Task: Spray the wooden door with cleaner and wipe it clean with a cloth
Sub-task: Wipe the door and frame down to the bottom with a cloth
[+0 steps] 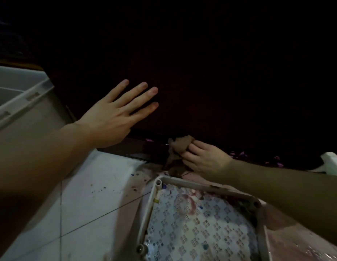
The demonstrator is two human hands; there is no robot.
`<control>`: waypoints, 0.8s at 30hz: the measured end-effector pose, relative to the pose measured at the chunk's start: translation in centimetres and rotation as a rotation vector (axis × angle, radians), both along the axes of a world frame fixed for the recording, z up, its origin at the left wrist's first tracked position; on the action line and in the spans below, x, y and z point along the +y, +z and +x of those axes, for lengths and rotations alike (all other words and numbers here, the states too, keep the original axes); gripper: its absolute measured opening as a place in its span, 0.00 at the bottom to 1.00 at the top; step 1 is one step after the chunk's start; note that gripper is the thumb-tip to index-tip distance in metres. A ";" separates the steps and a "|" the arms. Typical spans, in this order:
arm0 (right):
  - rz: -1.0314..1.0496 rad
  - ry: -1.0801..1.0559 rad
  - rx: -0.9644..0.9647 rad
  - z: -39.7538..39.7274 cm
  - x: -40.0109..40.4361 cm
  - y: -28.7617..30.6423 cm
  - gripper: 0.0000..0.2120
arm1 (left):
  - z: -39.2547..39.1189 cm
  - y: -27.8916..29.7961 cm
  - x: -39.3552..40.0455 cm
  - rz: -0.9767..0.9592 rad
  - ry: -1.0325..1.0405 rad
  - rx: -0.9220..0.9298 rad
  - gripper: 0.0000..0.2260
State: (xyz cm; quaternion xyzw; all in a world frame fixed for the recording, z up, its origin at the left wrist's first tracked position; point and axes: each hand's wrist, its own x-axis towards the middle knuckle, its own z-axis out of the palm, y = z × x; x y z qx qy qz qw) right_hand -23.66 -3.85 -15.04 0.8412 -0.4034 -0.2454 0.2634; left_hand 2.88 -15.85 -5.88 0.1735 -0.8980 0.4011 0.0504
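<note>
The dark, almost black wooden door (201, 72) fills pretty much the whole upper view, too dim for grain to be made out. The left hand (115, 113) is laid flat against the door's lower part, fingers straight and spread. Lower right of that, right at the door's bottom edge, a crumpled brownish cloth (178, 147) is gripped in the curled fingers of the right hand (203, 161). Below the door, a white tiled floor (88, 194) with dark specks is seen, plus a stained patterned tray with a beige frame (192, 223). A grey plastic bin (22, 102) is parked left of the door.
</note>
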 end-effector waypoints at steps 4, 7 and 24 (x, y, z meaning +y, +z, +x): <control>0.028 -0.095 -0.031 2.1 0.7 -0.4 0.31 | 1.2 -0.7 -0.7 0.013 -0.010 0.033 0.38; -0.004 -0.081 -0.151 6.7 -2.0 -1.1 0.29 | 1.5 -1.0 -0.9 0.019 -0.008 0.030 0.35; 0.059 -0.069 0.007 5.5 -1.1 0.8 0.26 | 3.6 -0.9 -0.9 0.034 0.103 -0.053 0.35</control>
